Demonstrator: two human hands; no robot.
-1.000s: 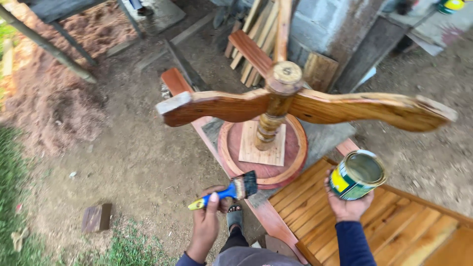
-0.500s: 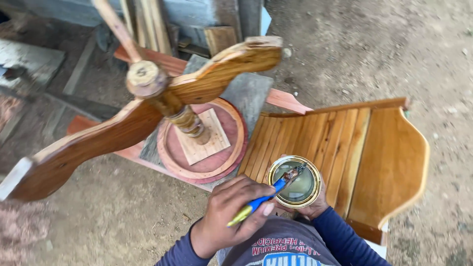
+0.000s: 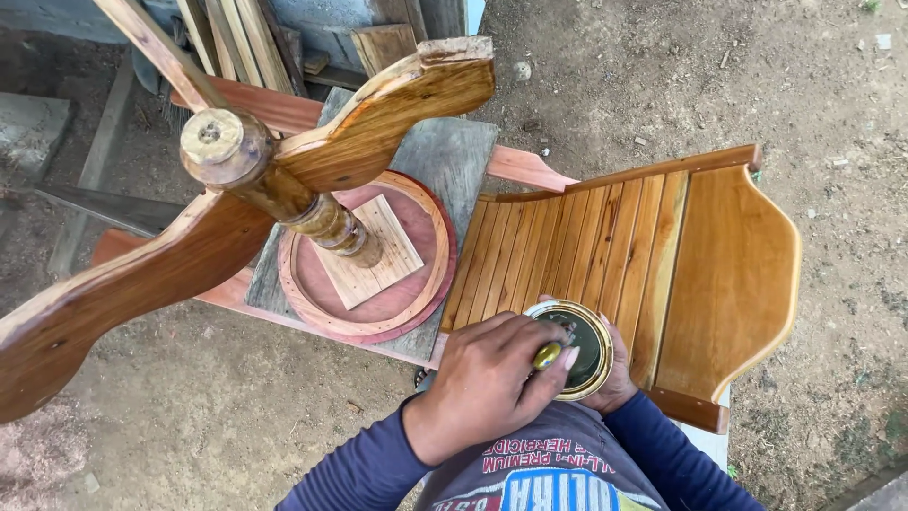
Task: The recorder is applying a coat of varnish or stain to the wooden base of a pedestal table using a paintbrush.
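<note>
Bare dirt yard, wooden pieces all around. Low in the frame, the left hand (image 3: 487, 383) grips a brush (image 3: 547, 356) dipped into the tin (image 3: 582, 345), which the right hand (image 3: 619, 378) cups. Loading looks underway; next comes lifting it without drips.

metal can (image 3: 579, 345) showing a shiny gilt rim; brush handle (image 3: 547, 356) looking like glossy yellow plastic. slatted wooden panel (image 3: 662, 265) gleaming smooth, varnished amber. turned wooden stand (image 3: 284, 189) shining likewise. grey board (image 3: 445, 156) staying matt, rough. ground (image 3: 189, 416) appearing dry, gritty.
</note>
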